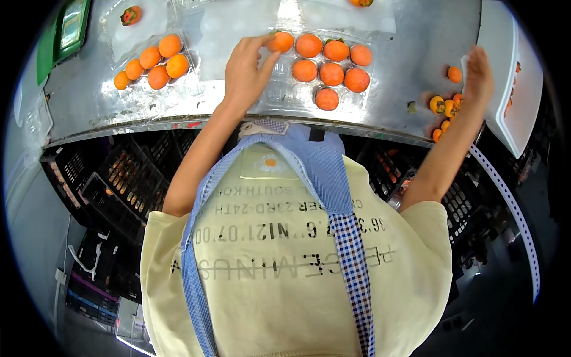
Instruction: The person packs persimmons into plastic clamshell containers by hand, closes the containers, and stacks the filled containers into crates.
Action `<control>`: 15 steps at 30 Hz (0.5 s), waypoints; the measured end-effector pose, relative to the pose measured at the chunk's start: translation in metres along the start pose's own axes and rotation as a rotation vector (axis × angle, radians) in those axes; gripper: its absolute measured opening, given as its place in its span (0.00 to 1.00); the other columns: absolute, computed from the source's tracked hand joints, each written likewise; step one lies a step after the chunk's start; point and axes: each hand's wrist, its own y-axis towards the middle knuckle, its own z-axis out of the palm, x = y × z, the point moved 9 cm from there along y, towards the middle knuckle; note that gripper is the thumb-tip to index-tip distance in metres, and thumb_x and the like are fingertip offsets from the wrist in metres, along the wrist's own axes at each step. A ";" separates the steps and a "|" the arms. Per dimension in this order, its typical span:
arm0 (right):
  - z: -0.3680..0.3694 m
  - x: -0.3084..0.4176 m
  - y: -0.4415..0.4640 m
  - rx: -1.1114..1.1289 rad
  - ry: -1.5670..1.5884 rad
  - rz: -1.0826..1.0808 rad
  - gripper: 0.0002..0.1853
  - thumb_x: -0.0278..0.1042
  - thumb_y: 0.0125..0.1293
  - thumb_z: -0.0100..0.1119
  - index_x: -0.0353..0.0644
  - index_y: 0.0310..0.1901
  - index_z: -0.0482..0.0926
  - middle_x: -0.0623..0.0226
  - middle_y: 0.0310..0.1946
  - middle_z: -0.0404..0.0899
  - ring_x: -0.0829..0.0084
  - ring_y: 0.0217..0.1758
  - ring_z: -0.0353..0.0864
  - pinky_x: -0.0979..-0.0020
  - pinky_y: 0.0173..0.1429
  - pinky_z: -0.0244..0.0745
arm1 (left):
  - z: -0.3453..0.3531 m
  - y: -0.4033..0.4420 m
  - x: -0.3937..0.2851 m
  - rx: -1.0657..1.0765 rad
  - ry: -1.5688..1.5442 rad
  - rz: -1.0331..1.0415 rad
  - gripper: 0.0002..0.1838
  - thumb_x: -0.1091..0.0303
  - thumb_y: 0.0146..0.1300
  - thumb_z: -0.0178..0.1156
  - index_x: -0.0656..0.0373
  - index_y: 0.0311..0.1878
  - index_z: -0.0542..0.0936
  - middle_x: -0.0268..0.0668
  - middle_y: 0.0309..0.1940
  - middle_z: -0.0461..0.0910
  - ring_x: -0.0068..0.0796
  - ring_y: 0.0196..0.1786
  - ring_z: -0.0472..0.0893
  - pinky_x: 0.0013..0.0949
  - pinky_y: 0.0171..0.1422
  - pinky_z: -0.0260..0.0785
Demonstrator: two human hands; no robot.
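Observation:
My left hand (247,68) pinches an orange persimmon (281,41) at the upper left corner of a clear plastic tray (279,95). Several persimmons (331,74) sit in that tray's round hollows, and part of its left and lower side holds none. Off to the right, my right hand (477,76) is raised beside a white bin (505,113). Its fingers look stretched out, somewhat blurred, and no fruit shows in them. Close to the right wrist lie loose persimmons (438,105), some with green calyxes, and a single persimmon (454,74) just above them.
Another clear tray (184,44) with several persimmons stands on the metal table (220,18) at the left. One persimmon (131,15) lies behind it. A green container (65,35) is at the far left corner. Black crates (125,178) stand below the table edge.

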 end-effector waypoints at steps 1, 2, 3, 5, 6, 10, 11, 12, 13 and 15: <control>0.042 -0.021 -0.026 0.057 -0.125 0.043 0.16 0.35 0.65 0.56 0.35 0.51 0.77 0.60 0.43 0.82 0.70 0.42 0.81 0.72 0.49 0.75 | 0.002 0.005 -0.003 -0.018 0.103 0.041 0.17 0.64 0.56 0.64 0.54 0.49 0.78 0.33 0.40 0.76 0.29 0.38 0.75 0.30 0.41 0.70; 0.096 -0.027 -0.061 0.185 -0.208 0.043 0.15 0.34 0.66 0.55 0.37 0.51 0.77 0.61 0.42 0.82 0.72 0.41 0.81 0.74 0.47 0.75 | 0.004 0.008 -0.006 -0.036 0.205 0.084 0.18 0.62 0.55 0.65 0.53 0.49 0.78 0.33 0.40 0.76 0.31 0.40 0.75 0.32 0.41 0.70; 0.137 -0.034 -0.089 0.327 -0.292 0.009 0.16 0.35 0.66 0.55 0.36 0.52 0.76 0.61 0.42 0.82 0.73 0.42 0.81 0.74 0.48 0.75 | 0.007 0.011 -0.007 -0.031 0.245 0.093 0.18 0.61 0.54 0.66 0.53 0.48 0.78 0.34 0.41 0.76 0.32 0.41 0.75 0.33 0.42 0.70; 0.192 -0.057 -0.133 0.566 -0.355 -0.019 0.16 0.35 0.67 0.55 0.36 0.53 0.76 0.61 0.42 0.82 0.76 0.42 0.80 0.75 0.48 0.75 | 0.012 0.015 -0.008 -0.021 0.326 0.113 0.19 0.59 0.52 0.67 0.53 0.46 0.79 0.34 0.41 0.75 0.34 0.45 0.75 0.36 0.43 0.70; 0.211 -0.068 -0.150 0.660 -0.334 -0.012 0.15 0.34 0.67 0.55 0.37 0.52 0.76 0.62 0.41 0.82 0.77 0.41 0.80 0.76 0.47 0.75 | 0.013 0.016 -0.011 -0.017 0.342 0.126 0.19 0.60 0.51 0.68 0.53 0.46 0.78 0.34 0.42 0.75 0.35 0.45 0.75 0.36 0.44 0.70; 0.245 -0.070 -0.192 0.669 -0.251 0.019 0.14 0.32 0.65 0.55 0.38 0.50 0.78 0.64 0.38 0.83 0.79 0.40 0.80 0.77 0.44 0.75 | 0.015 0.017 -0.019 -0.041 0.358 0.246 0.18 0.64 0.49 0.69 0.54 0.45 0.78 0.35 0.43 0.77 0.37 0.46 0.76 0.36 0.46 0.70; 0.248 -0.071 -0.196 0.654 -0.235 0.050 0.14 0.31 0.65 0.56 0.38 0.50 0.77 0.65 0.38 0.83 0.79 0.40 0.80 0.77 0.45 0.75 | 0.014 0.017 -0.021 -0.058 0.351 0.292 0.19 0.65 0.49 0.69 0.54 0.45 0.77 0.35 0.42 0.77 0.37 0.46 0.76 0.35 0.46 0.70; 0.251 -0.072 -0.201 0.639 -0.220 0.081 0.14 0.31 0.64 0.56 0.38 0.50 0.77 0.65 0.38 0.83 0.79 0.41 0.80 0.77 0.45 0.75 | 0.011 0.017 -0.019 -0.055 0.287 0.278 0.19 0.66 0.50 0.68 0.55 0.46 0.77 0.36 0.42 0.78 0.36 0.45 0.77 0.35 0.47 0.70; 0.256 -0.063 -0.207 0.641 -0.233 0.013 0.14 0.31 0.64 0.56 0.39 0.51 0.77 0.65 0.37 0.82 0.79 0.40 0.80 0.77 0.45 0.75 | 0.005 0.017 -0.016 -0.052 0.223 0.263 0.20 0.67 0.51 0.68 0.56 0.47 0.76 0.36 0.42 0.79 0.35 0.45 0.78 0.34 0.48 0.70; 0.268 -0.039 -0.219 0.643 -0.256 -0.126 0.15 0.31 0.63 0.57 0.41 0.51 0.77 0.66 0.36 0.82 0.79 0.40 0.80 0.77 0.45 0.75 | -0.006 0.018 -0.006 -0.011 -0.155 0.055 0.20 0.67 0.52 0.68 0.58 0.49 0.75 0.38 0.41 0.80 0.34 0.45 0.79 0.34 0.50 0.71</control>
